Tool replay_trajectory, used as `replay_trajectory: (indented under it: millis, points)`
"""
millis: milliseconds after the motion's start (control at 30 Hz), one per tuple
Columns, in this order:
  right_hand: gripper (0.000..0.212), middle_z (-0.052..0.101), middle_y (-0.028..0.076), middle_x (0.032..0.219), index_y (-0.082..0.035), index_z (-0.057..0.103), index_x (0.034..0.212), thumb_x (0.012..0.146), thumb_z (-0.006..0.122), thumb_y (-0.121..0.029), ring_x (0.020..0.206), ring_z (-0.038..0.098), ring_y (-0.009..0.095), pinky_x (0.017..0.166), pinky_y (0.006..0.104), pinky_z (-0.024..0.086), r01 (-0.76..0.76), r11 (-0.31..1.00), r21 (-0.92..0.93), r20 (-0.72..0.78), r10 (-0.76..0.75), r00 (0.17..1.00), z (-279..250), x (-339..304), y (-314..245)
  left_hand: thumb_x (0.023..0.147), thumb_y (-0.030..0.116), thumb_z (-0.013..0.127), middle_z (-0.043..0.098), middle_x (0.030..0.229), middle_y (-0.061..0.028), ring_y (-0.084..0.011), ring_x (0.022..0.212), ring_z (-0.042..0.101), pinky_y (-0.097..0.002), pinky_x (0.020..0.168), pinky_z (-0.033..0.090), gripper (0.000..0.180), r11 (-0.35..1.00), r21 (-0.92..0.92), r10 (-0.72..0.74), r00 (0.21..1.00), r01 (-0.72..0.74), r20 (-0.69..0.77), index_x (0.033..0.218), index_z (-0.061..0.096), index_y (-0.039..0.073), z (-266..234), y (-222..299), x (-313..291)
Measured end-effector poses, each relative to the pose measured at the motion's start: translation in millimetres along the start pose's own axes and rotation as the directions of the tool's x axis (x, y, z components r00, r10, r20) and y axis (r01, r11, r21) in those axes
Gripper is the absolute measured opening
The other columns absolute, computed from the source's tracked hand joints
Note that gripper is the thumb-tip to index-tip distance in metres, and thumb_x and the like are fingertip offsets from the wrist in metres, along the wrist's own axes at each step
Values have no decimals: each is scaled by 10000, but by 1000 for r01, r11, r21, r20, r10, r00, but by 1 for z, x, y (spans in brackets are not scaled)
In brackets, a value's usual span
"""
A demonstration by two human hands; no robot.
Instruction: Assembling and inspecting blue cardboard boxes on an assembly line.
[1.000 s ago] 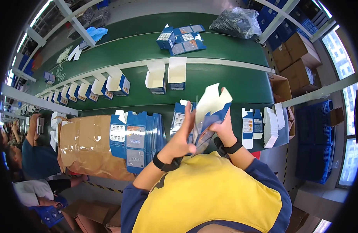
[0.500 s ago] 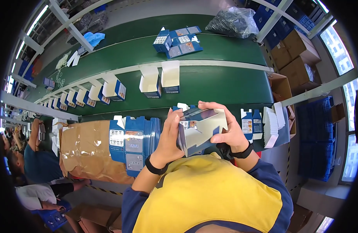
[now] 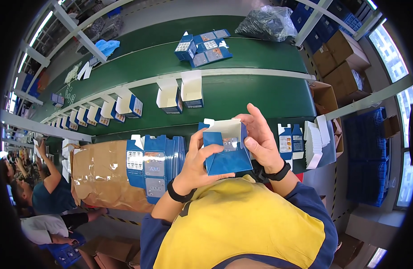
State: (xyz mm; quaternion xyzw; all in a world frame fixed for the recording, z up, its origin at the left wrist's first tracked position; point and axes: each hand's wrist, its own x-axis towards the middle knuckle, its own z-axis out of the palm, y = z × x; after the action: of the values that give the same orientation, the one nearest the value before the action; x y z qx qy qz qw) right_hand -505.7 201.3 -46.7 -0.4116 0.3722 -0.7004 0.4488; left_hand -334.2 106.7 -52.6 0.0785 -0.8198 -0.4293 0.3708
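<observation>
In front of my chest I hold a small blue carton (image 3: pixel 231 162) with a white inside. Its top stands open, and a blue panel slopes down on the near side. My left hand (image 3: pixel 194 162) is closed on the carton's left side, with the thumb over the blue panel. At the right edge, my right hand (image 3: pixel 263 145) has its fingers apart and raised; its thumb is close to the carton's wall, and whether it touches cannot be seen. Left of my hands, flattened blue cartons (image 3: pixel 155 163) lie stacked on a brown paper-wrapped bundle (image 3: pixel 105 168).
Beyond my hands runs a green conveyor (image 3: pixel 251 98) bearing a row of open cartons (image 3: pixel 169 99). Unfolded cartons (image 3: pixel 210 47) lie on the farther belt. White folded pieces (image 3: pixel 312 145) stand at my right. A co-worker (image 3: pixel 49 190) is at the left. Metal posts frame the line.
The carton has been turned and tipped so its blue panel faces me. My right hand has loosened from its side and the fingers have spread. The co-worker's arm has moved.
</observation>
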Motion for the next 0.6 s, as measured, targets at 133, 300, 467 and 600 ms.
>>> replay_trajectory:
  millis: [133, 300, 467, 600]
  points:
    - [771, 437, 146, 1319, -72, 170, 1443, 845, 642, -189, 1198, 451, 224, 1004, 354, 346, -73, 997, -34, 54, 75, 996, 3, 8, -10, 572, 233, 862, 336, 1293, -222, -405, 1122, 470, -437, 932, 418, 704, 994, 22, -108, 993, 107, 53, 1174, 500, 183, -6, 2, 0]
    - [759, 451, 135, 1315, -89, 199, 1440, 831, 650, -127, 1196, 457, 218, 1008, 349, 346, -199, 964, 178, 218, 159, 963, -7, 5, -4, 561, 250, 863, 352, 1285, -226, -406, 1117, 475, -430, 907, 437, 715, 1000, 28, -13, 995, 11, 94, 1175, 504, 180, -16, 4, 0]
    - [749, 359, 111, 1407, -69, 267, 1419, 793, 678, -85, 1273, 375, 208, 1034, 345, 317, -247, 964, 96, 246, 217, 945, 3, 0, -10, 550, 224, 853, 384, 1266, -230, -411, 1102, 487, -430, 879, 454, 683, 997, 75, -8, 995, 0, 103, 1152, 533, 188, -13, 0, -5]
    - [774, 423, 131, 1359, -58, 282, 1411, 760, 701, -52, 1246, 420, 224, 1027, 352, 332, -96, 991, -91, 232, 115, 966, -6, 2, -3, 555, 204, 838, 398, 1258, -226, -423, 1089, 493, -431, 858, 467, 636, 998, 58, 7, 994, -13, 105, 1125, 555, 190, -10, -1, -5]
